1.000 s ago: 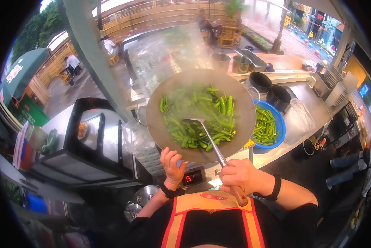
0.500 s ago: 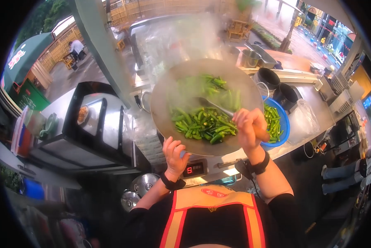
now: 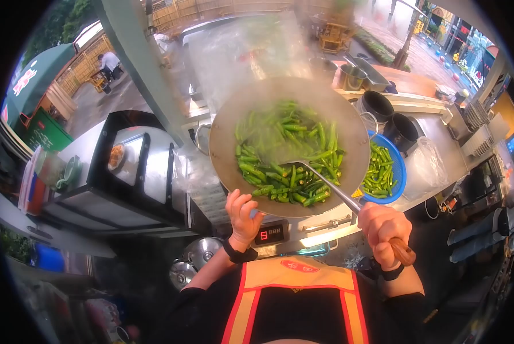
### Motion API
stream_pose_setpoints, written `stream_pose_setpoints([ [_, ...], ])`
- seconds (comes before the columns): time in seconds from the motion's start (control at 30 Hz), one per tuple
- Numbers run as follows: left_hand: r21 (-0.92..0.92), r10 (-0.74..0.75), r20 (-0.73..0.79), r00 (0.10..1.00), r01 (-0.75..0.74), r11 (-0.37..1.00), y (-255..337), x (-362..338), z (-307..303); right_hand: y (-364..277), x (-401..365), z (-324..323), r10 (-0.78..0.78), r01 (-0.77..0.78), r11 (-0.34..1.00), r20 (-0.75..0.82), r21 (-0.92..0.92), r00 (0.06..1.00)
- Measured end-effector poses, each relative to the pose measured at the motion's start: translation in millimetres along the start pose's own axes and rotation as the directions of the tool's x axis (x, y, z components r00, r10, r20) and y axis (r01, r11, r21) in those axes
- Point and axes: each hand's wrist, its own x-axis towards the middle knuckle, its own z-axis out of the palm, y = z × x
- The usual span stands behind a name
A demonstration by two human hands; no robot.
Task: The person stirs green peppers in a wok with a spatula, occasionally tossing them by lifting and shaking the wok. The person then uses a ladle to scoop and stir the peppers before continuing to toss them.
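A large steel wok (image 3: 225, 143) full of steaming green peppers (image 3: 285, 152) stands on the burner in front of me. My left hand (image 3: 242, 215) grips the wok's near rim. My right hand (image 3: 386, 232) is closed on the wooden handle of a long metal ladle (image 3: 326, 186), pulled back low to the right. The ladle's bowl rests among the peppers at the near side of the wok.
A blue basket (image 3: 397, 183) with more green peppers sits right of the wok. Two dark pots (image 3: 389, 117) and steel tins stand behind it. A digital display (image 3: 270, 233) shows below the wok. A black oven (image 3: 136, 172) stands at left; steel lids lie lower down.
My right hand dropped from over the wok's right rim to low at the right, drawing the ladle back. The peppers spread across the wok. My left hand stayed on the rim.
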Motion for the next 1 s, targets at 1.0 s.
stream_pose_setpoints([
  [1.0, -0.008, 0.002, 0.012, 1.0, -0.002, 1.0, 0, -1, -2, 73, -7, 19, 0.003, 0.032, 0.987, -0.219, 0.156, 0.976],
])
